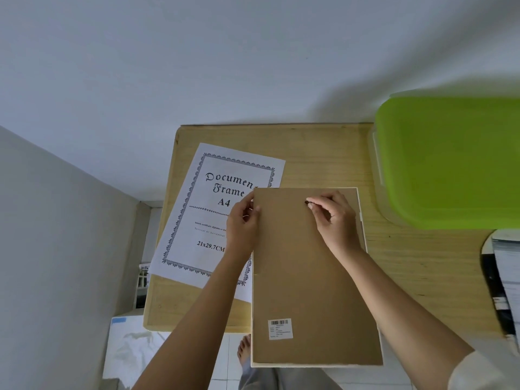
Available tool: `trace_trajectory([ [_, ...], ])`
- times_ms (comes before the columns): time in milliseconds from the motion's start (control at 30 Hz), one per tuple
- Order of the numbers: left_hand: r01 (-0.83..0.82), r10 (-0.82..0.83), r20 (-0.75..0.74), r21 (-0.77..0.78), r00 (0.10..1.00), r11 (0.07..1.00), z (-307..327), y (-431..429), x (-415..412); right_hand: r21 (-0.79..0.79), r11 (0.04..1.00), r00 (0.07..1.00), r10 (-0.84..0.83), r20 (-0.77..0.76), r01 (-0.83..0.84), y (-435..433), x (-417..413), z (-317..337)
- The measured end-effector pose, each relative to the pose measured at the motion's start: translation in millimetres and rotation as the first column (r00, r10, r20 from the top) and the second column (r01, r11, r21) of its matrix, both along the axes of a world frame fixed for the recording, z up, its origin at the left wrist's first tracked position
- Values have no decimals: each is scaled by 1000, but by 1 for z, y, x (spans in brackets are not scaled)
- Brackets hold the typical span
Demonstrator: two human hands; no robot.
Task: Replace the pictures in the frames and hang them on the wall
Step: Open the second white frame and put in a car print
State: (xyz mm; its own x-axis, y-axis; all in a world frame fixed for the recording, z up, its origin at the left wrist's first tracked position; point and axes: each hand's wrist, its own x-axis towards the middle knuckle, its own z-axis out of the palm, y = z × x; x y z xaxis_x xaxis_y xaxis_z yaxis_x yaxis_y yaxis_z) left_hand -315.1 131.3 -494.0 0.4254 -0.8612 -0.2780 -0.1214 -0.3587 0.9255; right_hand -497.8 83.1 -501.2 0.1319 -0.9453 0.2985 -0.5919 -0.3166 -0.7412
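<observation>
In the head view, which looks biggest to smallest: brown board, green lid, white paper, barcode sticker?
1. Brown cardboard frame backing and bright green plastic lid: about alike, lid cut off.
2. White printed paper, partly covered.
3. White barcode sticker.

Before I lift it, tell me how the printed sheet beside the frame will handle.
Probably floppy and very light: the printed sheet looks like thin paper lying flat on the table. Pulled now, it may crease or tear, since the frame overlaps its edge.

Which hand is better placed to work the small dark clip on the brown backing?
The right hand: its fingertips pinch the clip near the backing's top edge. The left hand grips the frame's left edge, steadying it.
</observation>
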Motion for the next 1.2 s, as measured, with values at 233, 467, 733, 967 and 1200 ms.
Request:
trace_trajectory([
  [233,-112,112,-40,-6,993,994,-5,0,-7,77,961,962,-269,53,265,32,-57,-3],
  [467,-149,148,-36,-17,988,989,-9,-1,-11,197,917,920,-372,119,346,44,-64,-5],
  [733,-231,228,-50,-58,972,971,-9,0,-14,260,907,913,-378,151,332,43,-67,-3],
  [967,-268,258,-114,-81,959,960,-7,0,-12,300,900,920,-368,135,316,43,-69,0],
  [1200,-304,280,-204,-99,938,947,5,0,-9,398,868,897,-396,198,296,51,-62,14],
])
